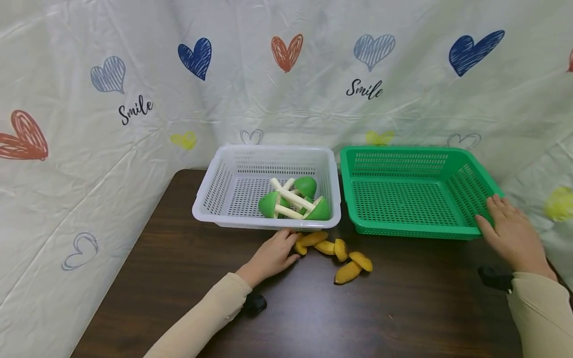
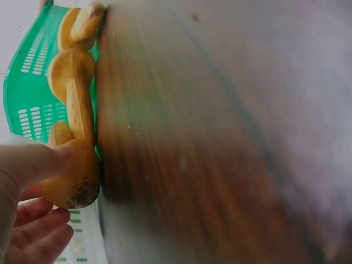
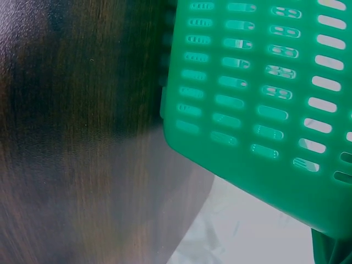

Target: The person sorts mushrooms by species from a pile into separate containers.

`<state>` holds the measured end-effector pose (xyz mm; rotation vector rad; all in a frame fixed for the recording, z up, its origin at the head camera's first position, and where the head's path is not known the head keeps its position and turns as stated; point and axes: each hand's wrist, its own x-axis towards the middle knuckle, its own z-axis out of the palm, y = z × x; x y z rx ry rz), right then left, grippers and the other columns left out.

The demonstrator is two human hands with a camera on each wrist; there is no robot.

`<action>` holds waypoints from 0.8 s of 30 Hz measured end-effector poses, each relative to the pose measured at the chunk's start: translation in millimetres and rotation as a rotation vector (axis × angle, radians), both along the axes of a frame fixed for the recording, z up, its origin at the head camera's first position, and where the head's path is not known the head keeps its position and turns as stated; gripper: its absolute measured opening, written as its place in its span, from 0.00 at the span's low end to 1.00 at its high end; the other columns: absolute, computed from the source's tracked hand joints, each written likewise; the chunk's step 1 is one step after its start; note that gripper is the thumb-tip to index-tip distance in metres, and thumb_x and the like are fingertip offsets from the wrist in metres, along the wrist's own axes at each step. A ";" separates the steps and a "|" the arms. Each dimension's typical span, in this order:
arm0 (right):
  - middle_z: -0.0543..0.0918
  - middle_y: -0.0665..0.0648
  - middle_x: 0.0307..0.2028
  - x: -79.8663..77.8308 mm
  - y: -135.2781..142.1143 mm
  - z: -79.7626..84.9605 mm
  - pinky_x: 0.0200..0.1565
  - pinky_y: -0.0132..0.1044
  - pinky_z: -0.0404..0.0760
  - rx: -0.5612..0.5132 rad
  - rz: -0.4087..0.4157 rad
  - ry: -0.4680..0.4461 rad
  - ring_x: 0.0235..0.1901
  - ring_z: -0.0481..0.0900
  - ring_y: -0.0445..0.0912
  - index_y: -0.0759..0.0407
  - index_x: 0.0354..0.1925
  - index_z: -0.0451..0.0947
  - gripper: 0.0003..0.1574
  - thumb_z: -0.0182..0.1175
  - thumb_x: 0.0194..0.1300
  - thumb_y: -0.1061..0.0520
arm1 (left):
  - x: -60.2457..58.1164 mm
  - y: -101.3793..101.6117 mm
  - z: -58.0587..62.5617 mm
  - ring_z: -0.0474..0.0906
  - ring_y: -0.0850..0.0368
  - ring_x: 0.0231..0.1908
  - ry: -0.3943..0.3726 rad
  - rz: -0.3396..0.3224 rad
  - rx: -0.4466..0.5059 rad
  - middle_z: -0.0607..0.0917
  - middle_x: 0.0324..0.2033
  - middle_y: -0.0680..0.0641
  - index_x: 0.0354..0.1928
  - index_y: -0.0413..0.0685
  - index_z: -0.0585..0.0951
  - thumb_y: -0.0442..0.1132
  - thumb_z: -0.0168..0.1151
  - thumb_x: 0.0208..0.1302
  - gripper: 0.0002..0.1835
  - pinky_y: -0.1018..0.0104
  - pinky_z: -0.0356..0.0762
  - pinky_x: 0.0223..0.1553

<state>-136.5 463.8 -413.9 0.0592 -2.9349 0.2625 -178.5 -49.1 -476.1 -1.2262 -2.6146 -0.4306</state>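
Hands against yellow mushroom (left) and green basket (right)

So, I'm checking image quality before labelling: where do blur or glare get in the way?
Head: mostly clear, soft sheen on the tabletop below the yellow mushrooms; left wrist: whitish haze blurs the tabletop's right side; right wrist: pale haze over the lower tabletop, green basket fairly crisp.

You have a glossy wood-grain desk, a smooth plastic white basket and green basket, and matt yellow mushrooms.
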 end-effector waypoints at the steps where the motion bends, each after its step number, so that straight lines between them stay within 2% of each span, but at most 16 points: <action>1: 0.41 0.79 0.67 0.2 -0.3 0.0 0.67 0.54 0.31 0.000 -0.002 -0.002 0.70 0.32 0.64 0.82 0.66 0.41 0.44 0.34 0.76 0.44 | 0.1 1.1 -0.2 0.74 0.54 0.42 -0.001 0.003 -0.004 0.74 0.44 0.44 0.50 0.40 0.75 0.41 0.68 0.58 0.21 0.64 0.76 0.41; 11: 0.42 0.78 0.68 1.0 -0.5 -1.3 0.68 0.53 0.31 -0.004 -0.013 0.005 0.70 0.33 0.62 0.82 0.67 0.41 0.43 0.35 0.76 0.45 | -0.7 4.7 -4.5 0.75 0.57 0.43 -0.055 0.022 -0.042 0.75 0.46 0.47 0.48 0.45 0.73 0.41 0.67 0.59 0.18 0.66 0.77 0.39; 20: 0.42 0.78 0.68 0.2 0.0 -1.4 0.68 0.53 0.31 -0.003 -0.004 0.012 0.70 0.33 0.62 0.82 0.66 0.42 0.43 0.35 0.76 0.45 | 1.1 1.9 -4.1 0.76 0.59 0.45 -0.099 -0.095 0.007 0.79 0.45 0.50 0.49 0.45 0.75 0.43 0.65 0.61 0.17 0.70 0.75 0.46; 24: 0.42 0.78 0.68 0.4 0.1 -1.0 0.68 0.53 0.31 -0.001 -0.006 0.005 0.70 0.32 0.63 0.81 0.67 0.41 0.43 0.34 0.76 0.45 | 1.9 1.5 -3.7 0.77 0.60 0.46 -0.116 -0.099 0.013 0.80 0.46 0.50 0.50 0.45 0.76 0.44 0.63 0.63 0.17 0.70 0.74 0.48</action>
